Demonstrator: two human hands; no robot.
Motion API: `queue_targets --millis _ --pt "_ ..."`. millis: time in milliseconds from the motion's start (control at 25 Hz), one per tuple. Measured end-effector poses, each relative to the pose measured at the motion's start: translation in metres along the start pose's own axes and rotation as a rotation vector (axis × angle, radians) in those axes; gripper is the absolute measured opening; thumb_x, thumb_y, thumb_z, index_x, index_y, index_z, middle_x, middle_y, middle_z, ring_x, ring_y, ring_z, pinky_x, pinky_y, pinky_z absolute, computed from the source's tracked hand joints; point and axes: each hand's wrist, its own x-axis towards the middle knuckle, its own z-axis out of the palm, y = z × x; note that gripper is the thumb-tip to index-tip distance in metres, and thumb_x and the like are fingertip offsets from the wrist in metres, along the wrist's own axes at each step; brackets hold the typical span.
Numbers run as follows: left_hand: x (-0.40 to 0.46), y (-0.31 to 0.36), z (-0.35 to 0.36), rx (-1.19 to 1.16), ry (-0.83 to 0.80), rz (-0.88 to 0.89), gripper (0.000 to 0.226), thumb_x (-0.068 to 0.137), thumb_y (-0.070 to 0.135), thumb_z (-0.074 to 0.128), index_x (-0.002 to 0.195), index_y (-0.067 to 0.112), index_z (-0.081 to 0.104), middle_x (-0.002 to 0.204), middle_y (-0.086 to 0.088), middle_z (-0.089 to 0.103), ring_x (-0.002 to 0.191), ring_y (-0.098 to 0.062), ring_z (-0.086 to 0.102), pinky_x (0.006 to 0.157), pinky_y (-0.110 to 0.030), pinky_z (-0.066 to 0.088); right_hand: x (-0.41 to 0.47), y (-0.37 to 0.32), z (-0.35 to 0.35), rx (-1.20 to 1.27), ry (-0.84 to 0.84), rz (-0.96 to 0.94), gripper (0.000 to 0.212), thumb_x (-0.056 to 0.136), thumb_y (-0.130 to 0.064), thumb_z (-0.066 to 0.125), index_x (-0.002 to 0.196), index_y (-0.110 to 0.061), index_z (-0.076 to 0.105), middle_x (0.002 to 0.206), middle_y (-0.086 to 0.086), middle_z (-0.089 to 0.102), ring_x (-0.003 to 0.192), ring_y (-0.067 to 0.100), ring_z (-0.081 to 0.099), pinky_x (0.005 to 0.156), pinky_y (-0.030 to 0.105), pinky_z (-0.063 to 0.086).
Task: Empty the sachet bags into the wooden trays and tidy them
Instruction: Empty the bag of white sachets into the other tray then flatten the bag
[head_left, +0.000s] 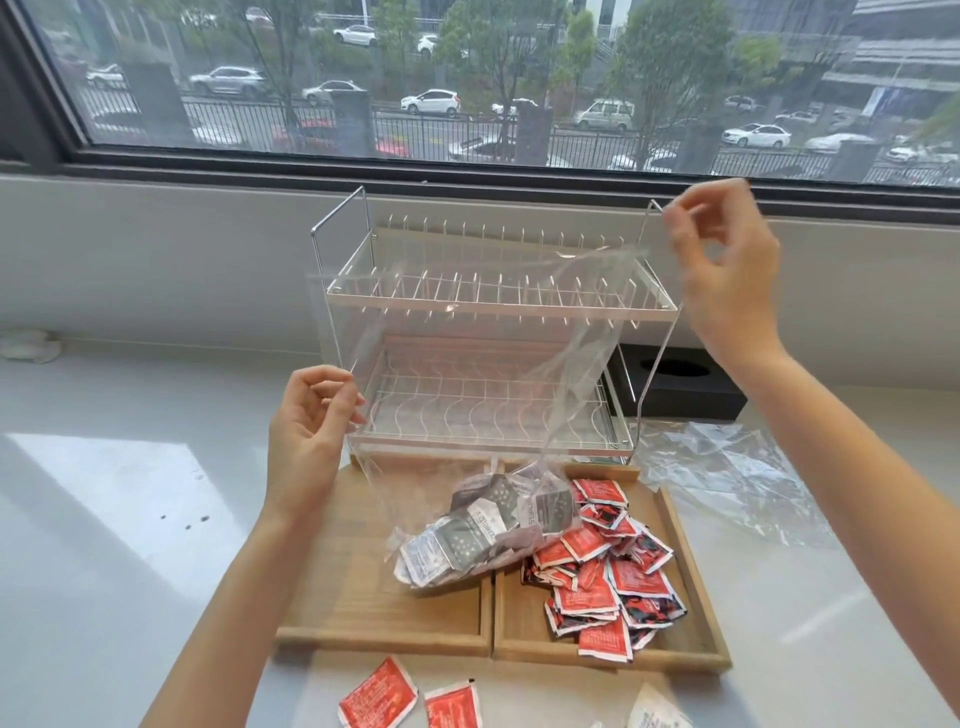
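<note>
A clear plastic bag (457, 364) stands stretched upright, its lower end full of grey-and-white sachets (467, 535) resting on the left wooden tray (363, 603). My left hand (306, 431) pinches the bag's left edge, and my right hand (722, 275) pinches its top right corner higher up. The right wooden tray (696, 639) holds a loose pile of red sachets (608, 571). Two red sachets (410, 701) lie on the counter in front of the trays, and a white one (657, 709) lies at the bottom edge.
A white two-tier wire rack (498, 306) stands right behind the trays. An empty crumpled clear bag (727, 473) lies to the right, with a black box (680, 387) behind it. The white counter (114, 519) runs under a large window.
</note>
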Motion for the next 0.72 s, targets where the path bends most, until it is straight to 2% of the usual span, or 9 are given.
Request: queue_targets --millis 80,120,200,240,280,360,480,600,720 --pt "0.002 -0.005 -0.002 0.001 0.026 -0.017 0.021 0.089 0.009 0.049 0.083 0.029 0.052 0.075 0.001 0.055 0.059 0.001 0.055 0.062 -0.01 0.046 -0.022 0.012 0.004 0.059 0.073 0.173 0.019 0.092 -0.021 0.047 0.078 -0.034 0.044 0.073 -0.016 0.05 0.063 -0.008 0.049 0.065 0.011 0.039" --pt "0.003 -0.008 -0.003 -0.007 0.034 -0.028 0.021 0.09 0.01 0.049 0.084 0.029 0.052 0.076 0.002 0.056 0.06 0.002 0.055 0.062 -0.01 0.046 -0.042 0.023 0.011 0.031 0.007 0.245 0.016 0.092 -0.02 0.046 0.08 -0.03 0.048 0.072 -0.012 0.052 0.063 -0.005 0.049 0.066 0.016 0.042" --pt "0.006 -0.012 -0.004 -0.038 0.044 -0.062 0.019 0.09 0.012 0.048 0.088 0.03 0.053 0.08 0.004 0.058 0.066 0.001 0.057 0.066 -0.011 0.048 -0.094 0.044 0.031 -0.034 -0.31 0.426 0.012 0.093 -0.02 0.045 0.1 -0.018 0.055 0.092 0.0 0.062 0.081 0.007 0.056 0.079 0.029 0.047" --pt "0.006 -0.016 -0.005 -0.056 0.036 -0.092 0.018 0.091 0.013 0.047 0.092 0.03 0.052 0.086 0.005 0.06 0.073 0.0 0.058 0.07 -0.013 0.049 -0.121 0.052 0.042 -0.04 -0.505 0.54 0.025 0.093 -0.022 0.045 0.116 -0.014 0.051 0.113 0.005 0.06 0.099 0.012 0.055 0.09 0.031 0.045" --pt "0.006 -0.022 -0.005 -0.061 0.018 -0.133 0.017 0.091 0.015 0.047 0.099 0.03 0.052 0.094 0.005 0.061 0.081 -0.002 0.059 0.078 -0.016 0.049 -0.146 0.06 0.051 -0.044 -0.68 0.629 0.039 0.092 -0.025 0.046 0.129 -0.014 0.042 0.131 0.006 0.051 0.115 0.015 0.05 0.1 0.033 0.04" --pt "0.0 -0.041 -0.008 0.023 -0.029 -0.251 0.028 0.09 0.018 0.048 0.117 0.024 0.046 0.116 0.0 0.057 0.101 -0.008 0.056 0.093 -0.027 0.044 -0.184 0.069 0.066 -0.074 -0.867 0.664 0.055 0.09 -0.025 0.049 0.14 -0.016 0.028 0.145 0.005 0.036 0.132 0.016 0.036 0.108 0.03 0.027" --pt "-0.027 -0.078 -0.009 0.241 -0.172 -0.465 0.06 0.085 0.028 0.054 0.137 0.016 0.027 0.139 -0.005 0.042 0.123 -0.013 0.043 0.1 -0.029 0.036 -0.204 0.073 0.076 -0.102 -0.843 0.65 0.057 0.088 -0.022 0.053 0.14 -0.015 0.029 0.144 0.005 0.037 0.129 0.014 0.036 0.101 0.022 0.026" --pt "-0.062 -0.113 -0.008 0.39 -0.394 -0.645 0.079 0.081 0.034 0.06 0.143 0.018 0.014 0.149 -0.003 0.028 0.135 -0.016 0.03 0.109 -0.033 0.028 -0.205 0.076 0.083 -0.155 -0.834 0.625 0.056 0.089 -0.024 0.052 0.139 -0.014 0.029 0.143 0.006 0.036 0.13 0.017 0.034 0.105 0.027 0.026" --pt "-0.083 -0.136 -0.004 0.698 -0.581 -0.545 0.072 0.081 0.033 0.061 0.14 0.015 0.023 0.146 -0.006 0.033 0.134 -0.019 0.029 0.112 -0.034 0.025 -0.211 0.079 0.085 -0.318 -0.933 0.53 0.059 0.092 -0.031 0.042 0.143 -0.016 0.018 0.152 0.006 0.021 0.139 0.022 0.022 0.115 0.042 0.021"
